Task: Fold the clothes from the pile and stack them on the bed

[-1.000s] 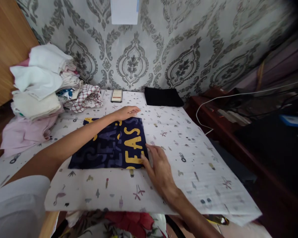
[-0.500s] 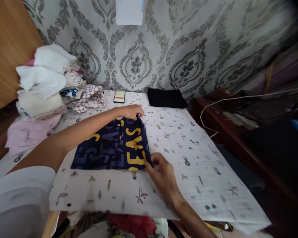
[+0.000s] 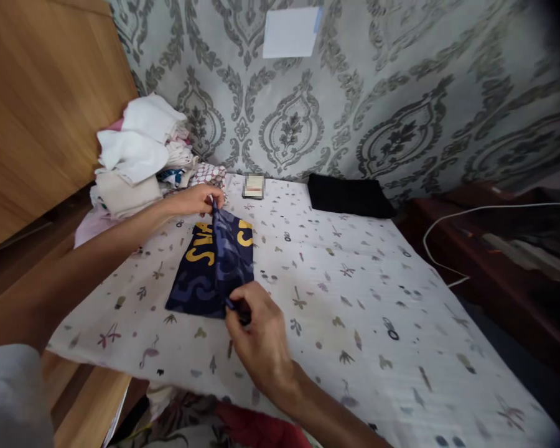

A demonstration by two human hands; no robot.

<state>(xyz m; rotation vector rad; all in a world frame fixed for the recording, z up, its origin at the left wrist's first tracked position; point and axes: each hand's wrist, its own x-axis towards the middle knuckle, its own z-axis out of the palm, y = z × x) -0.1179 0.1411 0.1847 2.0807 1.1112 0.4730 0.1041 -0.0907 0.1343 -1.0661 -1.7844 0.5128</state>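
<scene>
A navy cloth garment (image 3: 191, 289) with yellow and faded blue letters lies on the white patterned sheet (image 3: 317, 348). Its right part is lifted and folded over toward the left. My left hand (image 3: 200, 200) pinches the far end of the raised edge. At the near end of that same edge, my right hand (image 3: 259, 336) grips the cloth between thumb and curled fingers. What kind of garment it is cannot be made out.
Piled clothes (image 3: 135, 155) stand at the back left beside a wooden panel (image 3: 51, 93). A small pad-like item (image 3: 253, 186) and a folded black cloth (image 3: 350, 196) lie near the wall. A white cable (image 3: 429, 239) hangs at the right.
Both hands have carried the cloth's right edge leftward, folding it over and narrowing the garment. The view has shifted, so the background sits farther right.
</scene>
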